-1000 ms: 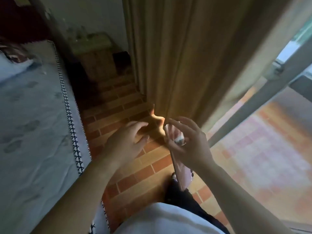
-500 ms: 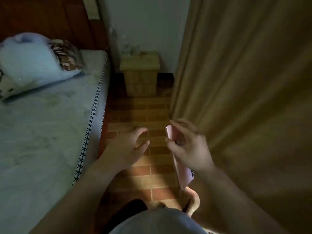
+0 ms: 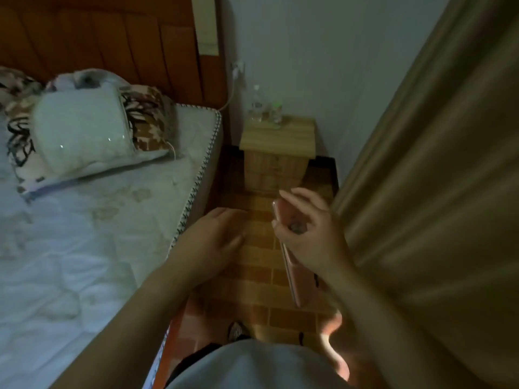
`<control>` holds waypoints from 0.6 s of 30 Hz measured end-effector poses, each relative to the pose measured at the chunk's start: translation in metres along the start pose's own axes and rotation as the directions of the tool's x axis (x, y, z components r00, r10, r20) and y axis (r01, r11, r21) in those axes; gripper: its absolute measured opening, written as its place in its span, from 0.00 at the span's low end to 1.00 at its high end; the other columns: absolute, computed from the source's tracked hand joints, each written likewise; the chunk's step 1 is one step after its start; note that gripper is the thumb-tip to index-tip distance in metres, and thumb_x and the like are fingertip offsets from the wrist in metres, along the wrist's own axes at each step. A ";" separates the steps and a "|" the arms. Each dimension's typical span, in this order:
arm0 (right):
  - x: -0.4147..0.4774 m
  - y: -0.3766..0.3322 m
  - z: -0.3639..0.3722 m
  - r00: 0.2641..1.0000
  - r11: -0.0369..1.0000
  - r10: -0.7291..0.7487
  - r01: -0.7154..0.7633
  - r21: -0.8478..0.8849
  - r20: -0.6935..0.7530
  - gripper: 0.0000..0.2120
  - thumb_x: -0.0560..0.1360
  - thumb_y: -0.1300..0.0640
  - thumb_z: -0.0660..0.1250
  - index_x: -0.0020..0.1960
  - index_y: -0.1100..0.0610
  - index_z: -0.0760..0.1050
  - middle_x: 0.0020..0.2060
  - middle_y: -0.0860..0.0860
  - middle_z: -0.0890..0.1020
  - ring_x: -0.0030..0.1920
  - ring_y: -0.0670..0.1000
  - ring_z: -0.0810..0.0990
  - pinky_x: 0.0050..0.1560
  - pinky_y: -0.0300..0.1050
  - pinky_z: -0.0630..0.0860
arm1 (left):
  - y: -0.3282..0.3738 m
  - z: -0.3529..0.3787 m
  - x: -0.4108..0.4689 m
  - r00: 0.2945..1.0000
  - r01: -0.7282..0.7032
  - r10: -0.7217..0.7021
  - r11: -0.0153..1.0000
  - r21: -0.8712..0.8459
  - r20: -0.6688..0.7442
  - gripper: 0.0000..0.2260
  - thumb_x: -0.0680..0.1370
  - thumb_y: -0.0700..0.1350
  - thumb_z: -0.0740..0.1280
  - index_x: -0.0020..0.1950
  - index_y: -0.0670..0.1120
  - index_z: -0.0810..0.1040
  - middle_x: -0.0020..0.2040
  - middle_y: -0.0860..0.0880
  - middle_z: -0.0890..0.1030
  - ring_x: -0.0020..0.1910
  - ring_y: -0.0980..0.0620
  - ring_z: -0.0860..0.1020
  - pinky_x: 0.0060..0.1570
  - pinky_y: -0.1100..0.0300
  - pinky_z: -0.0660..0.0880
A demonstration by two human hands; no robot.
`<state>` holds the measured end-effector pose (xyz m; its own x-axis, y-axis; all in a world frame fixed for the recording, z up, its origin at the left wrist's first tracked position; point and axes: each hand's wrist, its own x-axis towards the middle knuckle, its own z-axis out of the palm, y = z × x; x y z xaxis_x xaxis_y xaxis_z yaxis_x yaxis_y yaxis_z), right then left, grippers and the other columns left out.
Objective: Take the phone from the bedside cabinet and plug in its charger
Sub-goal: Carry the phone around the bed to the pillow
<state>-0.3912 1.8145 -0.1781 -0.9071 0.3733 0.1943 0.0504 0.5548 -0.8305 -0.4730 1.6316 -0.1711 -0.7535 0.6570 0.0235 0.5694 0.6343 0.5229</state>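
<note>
Brick floor (image 3: 252,265) beside a bed (image 3: 84,248), small bedside cabinet (image 3: 278,141) by the wall, right hand (image 3: 311,237) wrapped around a pink phone (image 3: 292,276) — held in front of the cabinet, left hand (image 3: 213,237) empty with fingers loose, near the phone — not touching.

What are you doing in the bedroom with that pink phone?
A person stands between the bed and the curtain, holding the pink phone edge-up in the right hand. The left hand is open and empty beside it. The charger sits in the wall socket by the headboard, its cable trailing onto the bed. The phone isn't plugged in yet. Bottles stand on the bedside cabinet ahead.
</note>
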 end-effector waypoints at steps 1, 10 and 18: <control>0.023 0.002 0.004 1.000 1.000 -0.007 0.007 0.008 0.000 0.23 0.67 0.47 0.70 0.62 0.41 0.72 0.63 0.41 0.68 0.62 0.44 0.69 0.58 0.51 0.76 | -0.009 -0.006 0.019 1.000 -0.001 0.001 1.000 0.004 -0.016 0.18 0.77 0.51 0.62 0.66 0.52 0.69 0.63 0.49 0.74 0.55 0.51 0.75 0.49 0.61 0.69; 0.196 0.022 0.043 0.999 0.997 -0.040 0.038 0.069 0.031 0.23 0.65 0.45 0.69 0.60 0.43 0.74 0.59 0.38 0.70 0.60 0.43 0.72 0.53 0.52 0.78 | -0.075 -0.039 0.162 0.995 0.084 -0.086 0.996 -0.032 -0.049 0.18 0.76 0.53 0.61 0.65 0.52 0.70 0.63 0.49 0.74 0.57 0.50 0.75 0.51 0.59 0.71; 0.381 0.042 0.074 0.990 0.990 -0.127 0.123 0.073 0.064 0.21 0.66 0.51 0.72 0.59 0.45 0.75 0.60 0.44 0.72 0.58 0.43 0.71 0.55 0.53 0.77 | -0.133 -0.068 0.311 0.981 0.158 -0.158 0.987 -0.009 -0.112 0.18 0.76 0.50 0.62 0.65 0.52 0.69 0.64 0.49 0.74 0.57 0.51 0.74 0.53 0.55 0.73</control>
<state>-0.7654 1.9252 -0.1776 -0.9311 0.2512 0.2646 -0.0917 0.5408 -0.8361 -0.8054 1.7243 -0.1755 -0.8660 0.4988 0.0358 0.4402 0.7263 0.5279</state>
